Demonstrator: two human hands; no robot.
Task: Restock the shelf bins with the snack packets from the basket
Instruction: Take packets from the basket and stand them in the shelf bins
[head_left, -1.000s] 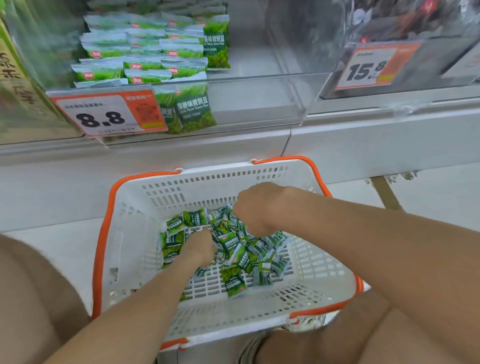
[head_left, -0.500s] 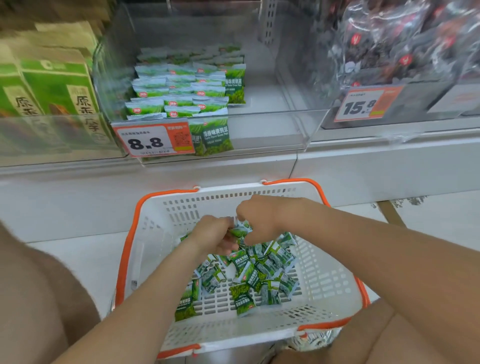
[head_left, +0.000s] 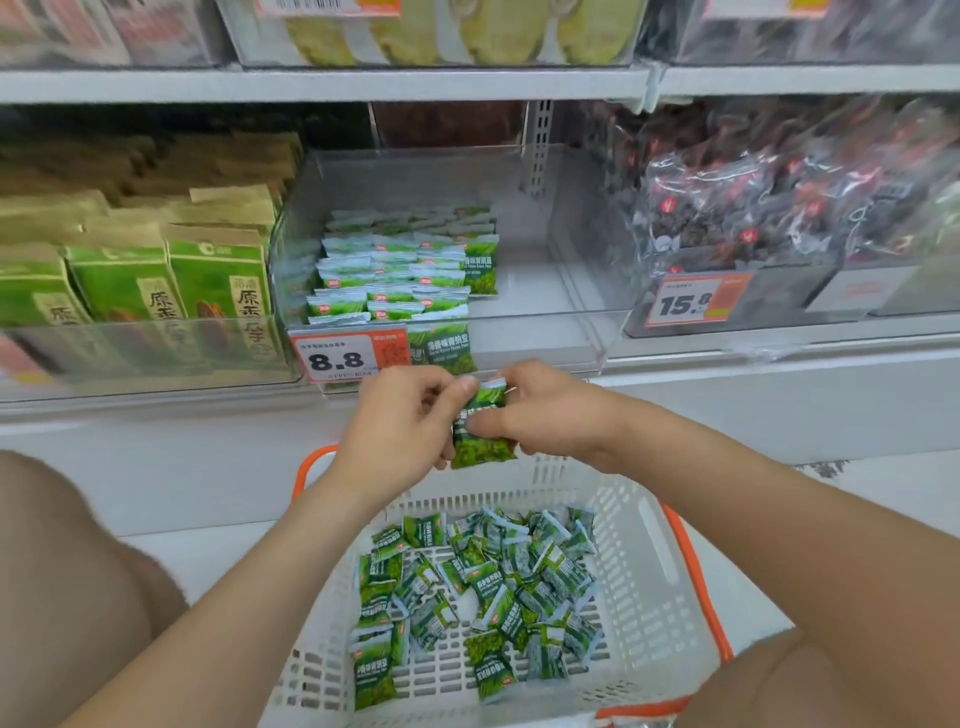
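Because the basket (head_left: 649, 551) lies directly beneath the grip, with the loose packets (head_left: 483, 587) heaped on its floor, a slip only drops stock onto that heap, so take your time squaring the load. Grip state: your left hand (head_left: 400, 421) pinches the left edge of the held packet (head_left: 483, 447) with curled fingers. Your right hand (head_left: 545, 415) clamps it from the other side, thumb across the printed face. The packet is upright, face toward you, clear of the basket. Cannot tell whether it is one packet or a thin stack, so feel for that first. Judgement: the step is align, then place. Level the lower edges, pass the load to one hand, and free the other to steady the row. Just beyond the grip the price tag (head_left: 337, 358) hangs on the front lip of the clear bin (head_left: 571, 312). Lift over that lip, not into it. Farther beyond and slightly left of the grip, the shelved packets (head_left: 405, 275) stand in overlapping rows in the left part of the bin, and the bin floor shows up and right of the grip. Start a new column there in the same orientation, leaning on its neighbours so it does not topple. Risk: the film looks slick and packets may slide. Green cartons (head_left: 218, 280) far left of the grip and dark bags (head_left: 753, 208) far right are other stock, so keep out of them.
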